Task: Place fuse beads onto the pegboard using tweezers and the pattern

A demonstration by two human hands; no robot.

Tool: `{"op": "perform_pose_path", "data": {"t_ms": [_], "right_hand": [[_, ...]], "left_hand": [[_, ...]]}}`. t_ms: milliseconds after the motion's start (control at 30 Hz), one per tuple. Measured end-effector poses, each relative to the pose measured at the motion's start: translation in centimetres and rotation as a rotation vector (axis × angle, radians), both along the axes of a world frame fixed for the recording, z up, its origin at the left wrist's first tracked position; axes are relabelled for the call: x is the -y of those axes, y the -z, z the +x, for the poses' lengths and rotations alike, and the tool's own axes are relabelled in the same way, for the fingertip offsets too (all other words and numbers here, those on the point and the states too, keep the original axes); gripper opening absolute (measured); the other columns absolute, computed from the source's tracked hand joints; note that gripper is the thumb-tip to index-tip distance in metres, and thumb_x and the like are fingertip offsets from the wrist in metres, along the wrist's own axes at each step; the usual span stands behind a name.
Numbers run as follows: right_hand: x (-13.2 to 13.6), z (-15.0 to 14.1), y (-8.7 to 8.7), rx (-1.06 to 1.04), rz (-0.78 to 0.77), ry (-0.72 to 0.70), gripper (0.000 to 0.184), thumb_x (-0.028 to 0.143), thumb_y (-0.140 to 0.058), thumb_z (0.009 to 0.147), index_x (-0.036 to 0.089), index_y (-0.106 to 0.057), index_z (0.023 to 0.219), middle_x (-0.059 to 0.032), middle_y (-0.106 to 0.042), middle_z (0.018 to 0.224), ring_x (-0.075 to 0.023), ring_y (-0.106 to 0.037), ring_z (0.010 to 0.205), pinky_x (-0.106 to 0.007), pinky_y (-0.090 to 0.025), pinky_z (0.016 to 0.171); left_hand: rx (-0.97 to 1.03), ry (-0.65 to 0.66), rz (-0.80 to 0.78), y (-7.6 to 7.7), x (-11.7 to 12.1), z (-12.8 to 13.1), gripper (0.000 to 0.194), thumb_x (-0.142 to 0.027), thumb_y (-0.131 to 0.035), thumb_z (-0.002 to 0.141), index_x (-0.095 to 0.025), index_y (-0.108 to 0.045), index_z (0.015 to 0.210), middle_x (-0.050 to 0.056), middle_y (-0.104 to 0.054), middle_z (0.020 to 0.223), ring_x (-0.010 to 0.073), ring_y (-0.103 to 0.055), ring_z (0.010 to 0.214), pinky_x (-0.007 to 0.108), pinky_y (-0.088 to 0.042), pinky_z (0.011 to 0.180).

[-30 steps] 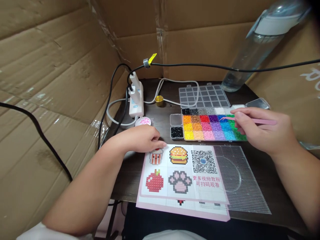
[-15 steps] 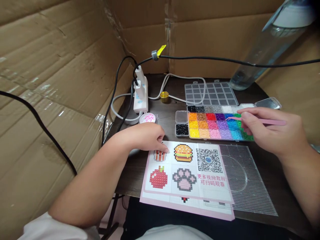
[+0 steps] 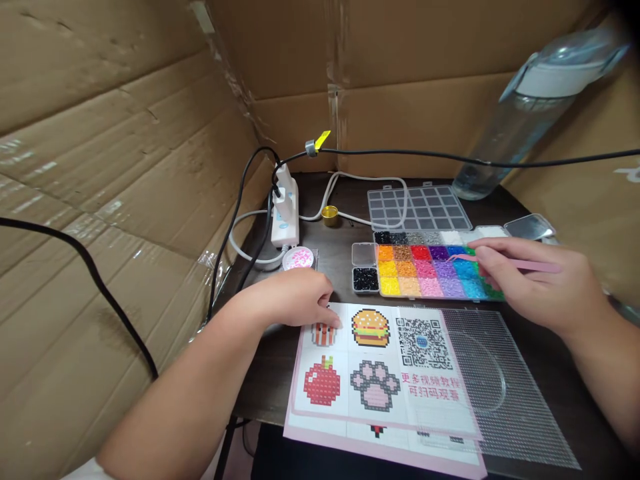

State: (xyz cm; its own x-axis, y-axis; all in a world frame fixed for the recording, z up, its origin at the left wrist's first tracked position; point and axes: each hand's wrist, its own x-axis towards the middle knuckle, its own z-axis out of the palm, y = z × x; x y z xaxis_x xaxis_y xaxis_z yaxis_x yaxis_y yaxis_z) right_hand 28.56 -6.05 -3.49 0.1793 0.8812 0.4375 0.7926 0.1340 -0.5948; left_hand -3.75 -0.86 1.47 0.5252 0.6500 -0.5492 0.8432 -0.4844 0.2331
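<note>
My left hand [image 3: 300, 297] rests at the upper left of a printed sheet of pixel pictures [image 3: 345, 360]. Its fingers are curled and its thumb lies across the striped picture; whether anything is in the curled fingers is hidden. In my right hand [image 3: 530, 277] is a pair of pink tweezers [image 3: 537, 265], pinched between thumb and fingers. Their tips are over the purple and blue compartments of a bead box [image 3: 425, 298], which holds small beads sorted by colour. A clear pegboard [image 3: 530, 393] lies partly under the sheet.
A round dish of pink and white beads [image 3: 300, 258] stands beyond my left hand. Further back are a power strip [image 3: 285, 230], a gold-coloured tin [image 3: 330, 215] and a tilted water bottle [image 3: 520, 127]. A black cable [image 3: 400, 153] crosses in front of the cardboard walls.
The view has tilted upward, so everything sits lower in the picture. My hands and the tweezers keep nearly the same places over the sheet and bead box.
</note>
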Motion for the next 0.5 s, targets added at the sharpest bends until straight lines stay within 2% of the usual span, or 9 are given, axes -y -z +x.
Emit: {"op": "perform_pose_path", "data": {"t_ms": [333, 500], "right_hand": [[0.19, -0.16, -0.08, 0.014, -0.014, 0.009, 0.031, 0.045, -0.061, 0.08, 0.019, -0.076, 0.088, -0.0035, -0.069, 0.067, -0.0155, -0.065, 0.06, -0.029, -0.055, 0.064], [0.17, -0.05, -0.06, -0.006, -0.029, -0.003, 0.032, 0.045, -0.061, 0.081, 0.018, -0.076, 0.09, -0.0052, -0.071, 0.072, -0.0165, -0.067, 0.066, -0.03, -0.055, 0.066]], "left_hand": [[-0.027, 0.039, 0.034, 0.2, 0.37, 0.48, 0.046, -0.065, -0.057, 0.073, -0.02, -0.059, 0.066, 0.002, -0.061, 0.063, 0.0131, -0.044, 0.054, 0.028, -0.027, 0.051], [-0.003, 0.078, 0.046, 0.09, 0.39, 0.56, 0.043, -0.056, -0.046, 0.084, -0.018, -0.063, 0.071, 0.005, -0.065, 0.07, 0.013, -0.047, 0.055, 0.029, -0.028, 0.052]]}}
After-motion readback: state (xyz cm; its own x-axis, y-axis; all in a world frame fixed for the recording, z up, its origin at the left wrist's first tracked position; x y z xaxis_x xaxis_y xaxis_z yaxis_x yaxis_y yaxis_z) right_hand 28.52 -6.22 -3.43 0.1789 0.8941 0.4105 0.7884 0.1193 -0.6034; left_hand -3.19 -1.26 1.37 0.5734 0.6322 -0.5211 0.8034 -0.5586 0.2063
